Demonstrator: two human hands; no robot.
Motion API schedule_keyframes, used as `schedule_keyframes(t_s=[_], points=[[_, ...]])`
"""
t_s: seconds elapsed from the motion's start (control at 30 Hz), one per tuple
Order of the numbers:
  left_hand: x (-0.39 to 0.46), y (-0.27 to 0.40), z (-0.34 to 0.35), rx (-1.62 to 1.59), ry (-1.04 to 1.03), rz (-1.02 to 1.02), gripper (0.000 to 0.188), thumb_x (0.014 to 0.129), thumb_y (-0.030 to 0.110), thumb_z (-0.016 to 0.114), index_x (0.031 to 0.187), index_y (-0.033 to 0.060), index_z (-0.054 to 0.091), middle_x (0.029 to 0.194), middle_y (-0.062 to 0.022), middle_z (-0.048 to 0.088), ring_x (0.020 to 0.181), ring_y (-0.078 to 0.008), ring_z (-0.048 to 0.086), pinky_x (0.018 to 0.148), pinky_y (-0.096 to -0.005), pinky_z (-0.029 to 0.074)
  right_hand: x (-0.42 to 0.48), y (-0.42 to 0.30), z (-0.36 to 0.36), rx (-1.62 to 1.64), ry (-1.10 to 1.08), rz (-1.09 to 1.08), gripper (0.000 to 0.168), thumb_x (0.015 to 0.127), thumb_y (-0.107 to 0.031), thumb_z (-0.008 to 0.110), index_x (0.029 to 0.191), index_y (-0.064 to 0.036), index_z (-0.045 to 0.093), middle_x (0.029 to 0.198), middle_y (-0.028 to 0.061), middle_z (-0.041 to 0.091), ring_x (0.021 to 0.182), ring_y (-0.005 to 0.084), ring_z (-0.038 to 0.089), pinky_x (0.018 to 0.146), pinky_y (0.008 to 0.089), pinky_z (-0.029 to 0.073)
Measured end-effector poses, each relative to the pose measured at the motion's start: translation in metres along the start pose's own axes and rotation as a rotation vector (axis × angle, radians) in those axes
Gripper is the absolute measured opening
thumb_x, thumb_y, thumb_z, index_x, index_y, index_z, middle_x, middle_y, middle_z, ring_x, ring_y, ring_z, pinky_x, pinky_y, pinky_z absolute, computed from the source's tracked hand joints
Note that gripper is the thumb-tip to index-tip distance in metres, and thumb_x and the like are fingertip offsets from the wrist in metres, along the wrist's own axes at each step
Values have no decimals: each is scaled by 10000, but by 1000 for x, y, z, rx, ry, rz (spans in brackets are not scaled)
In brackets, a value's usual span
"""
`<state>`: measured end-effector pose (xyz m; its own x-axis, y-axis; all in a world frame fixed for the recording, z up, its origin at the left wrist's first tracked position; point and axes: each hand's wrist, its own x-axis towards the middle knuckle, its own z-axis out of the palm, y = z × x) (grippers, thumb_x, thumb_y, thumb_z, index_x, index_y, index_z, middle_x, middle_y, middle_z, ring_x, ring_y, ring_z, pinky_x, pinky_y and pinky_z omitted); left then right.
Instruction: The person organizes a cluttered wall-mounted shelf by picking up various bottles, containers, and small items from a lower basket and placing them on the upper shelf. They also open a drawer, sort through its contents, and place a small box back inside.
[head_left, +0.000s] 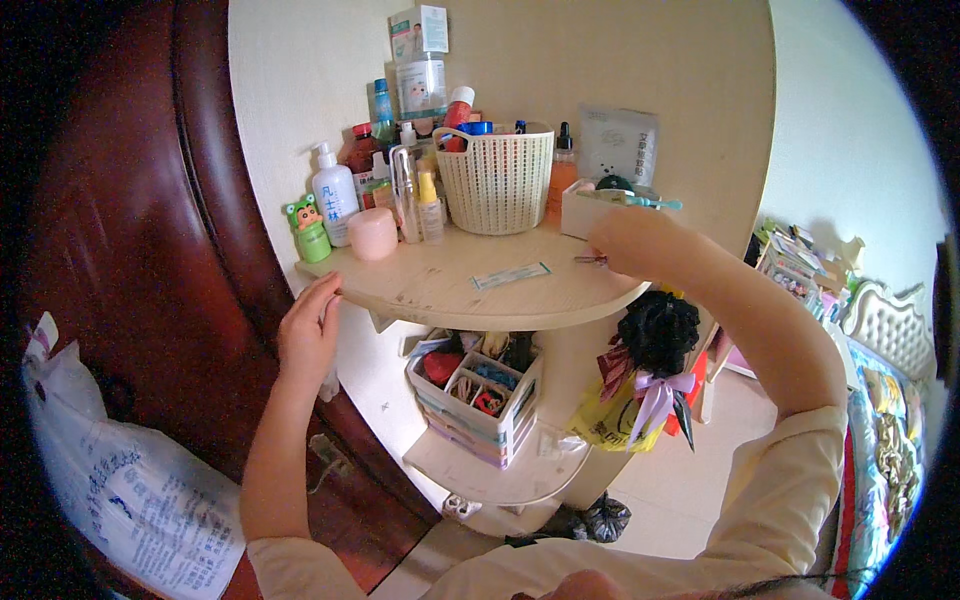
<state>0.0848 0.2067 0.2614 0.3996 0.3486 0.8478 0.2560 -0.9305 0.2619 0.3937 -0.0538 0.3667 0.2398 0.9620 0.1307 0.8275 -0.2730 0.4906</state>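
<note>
My left hand (309, 330) rests its fingertips against the left front edge of the rounded wooden shelf (405, 285), with nothing visible in it. Over the shelf's right side, my right hand (634, 240) is curled beside a small white open box (581, 214). A small slim item (591, 260) sticks out from under its fingers; most of it is hidden. In the box lie a dark round thing (615, 183) and a light-blue handled item (652, 202). A narrow flat packet (511, 276) with a green border lies on the shelf between my hands.
A cream woven plastic basket (495, 184) holds bottles. Left of it stand a white pump bottle (335, 196), a pink jar (373, 234) and a green figure bottle (308, 232). Below is a drawer organizer (480, 405); black scrunchies (660, 330) hang at right. A dark-red door (142, 225) borders the left.
</note>
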Motion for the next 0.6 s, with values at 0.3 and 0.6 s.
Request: schedule_keyframes(t_s=[0.3, 0.6], points=[[-1, -4, 0, 23, 4, 50, 277, 860, 64, 572, 1136, 57, 594, 1178, -114, 595, 1083, -256, 578, 906, -323, 462, -1, 0, -6, -21, -42, -89, 184, 729, -110, 564, 875, -60, 664, 816, 168, 651, 797, 338, 638, 692, 441, 512], [-2, 1, -1, -25, -2, 14, 292, 856, 29, 563, 1146, 46, 587, 1187, -124, 590, 1102, -256, 567, 939, -327, 439, -3, 8, -19, 474, 307, -22, 162, 783, -149, 621, 899, -41, 654, 822, 148, 660, 757, 280, 641, 666, 367, 507]])
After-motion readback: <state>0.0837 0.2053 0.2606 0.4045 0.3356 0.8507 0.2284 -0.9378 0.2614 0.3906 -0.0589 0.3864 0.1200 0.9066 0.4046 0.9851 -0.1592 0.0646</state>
